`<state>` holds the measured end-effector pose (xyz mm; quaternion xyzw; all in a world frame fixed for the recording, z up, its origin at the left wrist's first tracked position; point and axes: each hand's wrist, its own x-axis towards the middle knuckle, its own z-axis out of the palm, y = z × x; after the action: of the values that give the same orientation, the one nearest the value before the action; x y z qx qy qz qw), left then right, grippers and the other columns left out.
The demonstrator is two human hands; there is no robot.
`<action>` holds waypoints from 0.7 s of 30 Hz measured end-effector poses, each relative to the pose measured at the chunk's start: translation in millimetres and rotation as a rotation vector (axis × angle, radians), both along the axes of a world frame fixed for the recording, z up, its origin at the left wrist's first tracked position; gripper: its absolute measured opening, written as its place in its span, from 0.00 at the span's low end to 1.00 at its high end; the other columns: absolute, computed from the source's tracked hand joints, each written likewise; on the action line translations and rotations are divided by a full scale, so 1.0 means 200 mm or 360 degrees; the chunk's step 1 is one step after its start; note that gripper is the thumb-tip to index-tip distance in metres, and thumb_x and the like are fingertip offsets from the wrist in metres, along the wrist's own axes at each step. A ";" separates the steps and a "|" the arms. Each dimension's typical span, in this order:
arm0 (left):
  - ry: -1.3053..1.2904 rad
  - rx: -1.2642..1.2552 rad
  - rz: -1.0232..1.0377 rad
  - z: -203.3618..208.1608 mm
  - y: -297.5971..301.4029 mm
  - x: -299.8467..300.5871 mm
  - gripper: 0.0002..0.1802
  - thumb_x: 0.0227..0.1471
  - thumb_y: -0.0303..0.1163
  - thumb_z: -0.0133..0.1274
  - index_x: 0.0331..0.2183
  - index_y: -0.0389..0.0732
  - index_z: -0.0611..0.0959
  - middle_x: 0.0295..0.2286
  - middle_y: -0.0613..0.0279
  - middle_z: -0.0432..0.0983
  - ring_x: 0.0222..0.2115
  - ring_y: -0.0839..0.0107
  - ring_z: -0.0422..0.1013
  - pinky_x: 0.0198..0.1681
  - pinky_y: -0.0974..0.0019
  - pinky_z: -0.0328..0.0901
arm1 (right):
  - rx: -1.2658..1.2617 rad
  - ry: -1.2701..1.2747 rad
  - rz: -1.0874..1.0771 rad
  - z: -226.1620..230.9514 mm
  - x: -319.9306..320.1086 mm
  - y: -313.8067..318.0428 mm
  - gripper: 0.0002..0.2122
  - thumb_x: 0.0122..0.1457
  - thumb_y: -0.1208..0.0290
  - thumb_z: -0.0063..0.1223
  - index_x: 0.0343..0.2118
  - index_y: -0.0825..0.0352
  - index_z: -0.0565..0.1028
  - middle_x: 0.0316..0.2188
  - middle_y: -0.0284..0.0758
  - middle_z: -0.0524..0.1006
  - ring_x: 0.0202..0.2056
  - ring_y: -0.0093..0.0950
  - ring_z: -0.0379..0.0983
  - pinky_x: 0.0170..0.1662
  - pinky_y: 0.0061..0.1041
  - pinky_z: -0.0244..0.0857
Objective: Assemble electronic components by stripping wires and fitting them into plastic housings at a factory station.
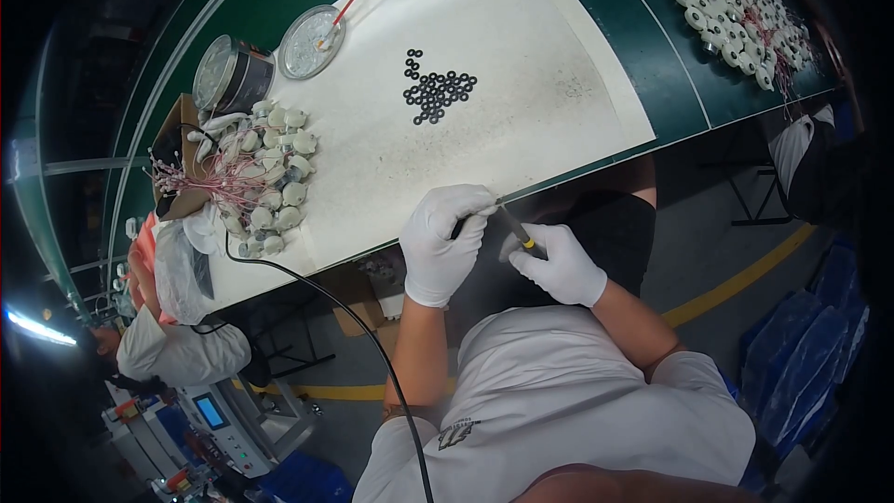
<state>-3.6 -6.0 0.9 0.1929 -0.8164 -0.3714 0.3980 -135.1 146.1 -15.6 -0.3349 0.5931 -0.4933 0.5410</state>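
Both my hands wear white gloves and are held just off the front edge of the white-covered table. My right hand is closed around a slim dark hand tool with a yellow band; its exact kind is unclear. The tool points up and left toward my left fingertips. My left hand is pinched at the tool's tip, and whatever it holds there is too small to make out. Beyond my hands, many small black rings lie in a loose cluster on the white sheet.
At left sit whitish round parts with pink wires, a tin and a clear dish with a red stick. Similar parts cover the far right. A black cable crosses beside my left arm. Another person is at left.
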 end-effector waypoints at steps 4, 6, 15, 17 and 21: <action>-0.0003 -0.0012 0.0036 0.00 0.01 0.00 0.12 0.49 0.20 0.69 0.37 0.42 0.85 0.34 0.59 0.85 0.34 0.64 0.81 0.38 0.66 0.75 | -0.0015 0.0066 0.0009 -0.01 0.00 0.00 0.07 0.63 0.75 0.55 0.41 0.71 0.79 0.26 0.31 0.77 0.27 0.16 0.72 0.33 0.22 0.68; 0.0017 -0.0031 0.0053 -0.01 0.00 -0.01 0.12 0.49 0.20 0.69 0.37 0.41 0.85 0.34 0.59 0.85 0.34 0.64 0.81 0.38 0.66 0.75 | 0.0017 0.0035 0.0017 -0.04 -0.01 0.01 0.08 0.62 0.75 0.56 0.42 0.71 0.79 0.27 0.32 0.78 0.28 0.17 0.73 0.34 0.22 0.69; 0.0022 -0.0043 0.0145 0.00 0.02 -0.02 0.12 0.51 0.20 0.69 0.39 0.41 0.87 0.34 0.58 0.85 0.34 0.64 0.81 0.38 0.66 0.75 | 0.0008 -0.0315 0.0129 -0.10 -0.03 0.02 0.15 0.61 0.77 0.54 0.50 0.72 0.78 0.32 0.34 0.79 0.35 0.21 0.77 0.43 0.23 0.71; 0.0023 -0.0072 0.0151 0.01 0.02 -0.02 0.12 0.51 0.20 0.69 0.39 0.41 0.87 0.33 0.58 0.85 0.33 0.64 0.81 0.38 0.67 0.75 | 0.0024 -0.0459 0.0123 -0.12 -0.04 0.03 0.15 0.61 0.77 0.54 0.51 0.73 0.78 0.32 0.33 0.79 0.36 0.22 0.77 0.44 0.23 0.72; 0.0000 -0.0078 0.0165 0.02 0.02 -0.03 0.12 0.51 0.20 0.69 0.38 0.41 0.87 0.33 0.58 0.85 0.33 0.64 0.82 0.38 0.66 0.75 | 0.0004 -0.0711 0.0297 -0.12 -0.06 0.03 0.17 0.59 0.77 0.54 0.52 0.74 0.77 0.34 0.36 0.82 0.38 0.24 0.78 0.46 0.24 0.69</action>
<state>-8.9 -1.4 5.6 0.2250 -0.8142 -0.3302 0.4211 -146.3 152.3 -38.6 -0.2701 0.4260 -0.5022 0.7024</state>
